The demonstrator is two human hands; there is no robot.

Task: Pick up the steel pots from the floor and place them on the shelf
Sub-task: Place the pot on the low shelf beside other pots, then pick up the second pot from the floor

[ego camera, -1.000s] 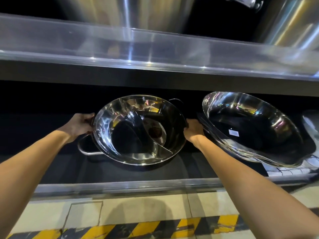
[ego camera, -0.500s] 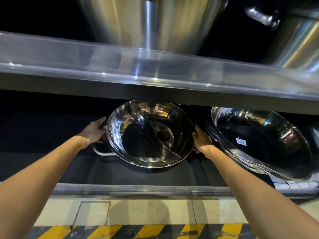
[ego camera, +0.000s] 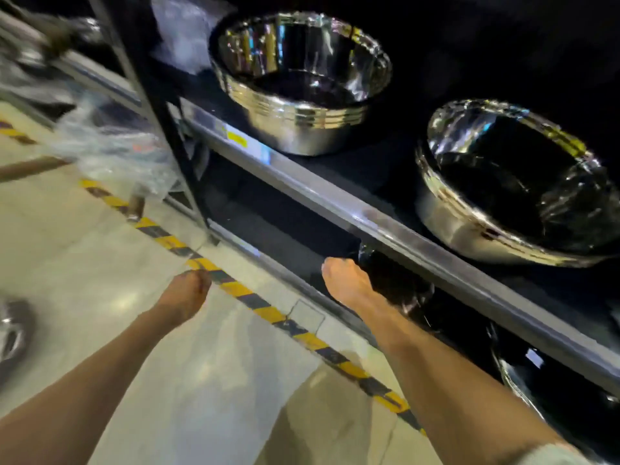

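The divided steel pot (ego camera: 407, 292) rests on the dark lower shelf (ego camera: 285, 236), mostly hidden under the upper shelf's steel rail (ego camera: 335, 196). My right hand (ego camera: 347, 281) hovers at the lower shelf's front edge, right beside that pot, with its fingers curled away from view. My left hand (ego camera: 186, 297) hangs over the floor by the striped tape and holds nothing. Another steel pot (ego camera: 13, 333) lies on the floor at the far left edge, blurred.
Two stacks of steel basins (ego camera: 302, 88) (ego camera: 510, 186) stand on the upper shelf. A wok (ego camera: 543, 384) sits on the lower shelf at the right. A black upright post (ego camera: 161, 122), clear plastic wrap (ego camera: 110, 146) and yellow-black floor tape (ego camera: 255, 302) lie to the left.
Both hands have come off the divided pot, which stays on the lower shelf. My left hand drew back over the floor. My view swung up and to the left.
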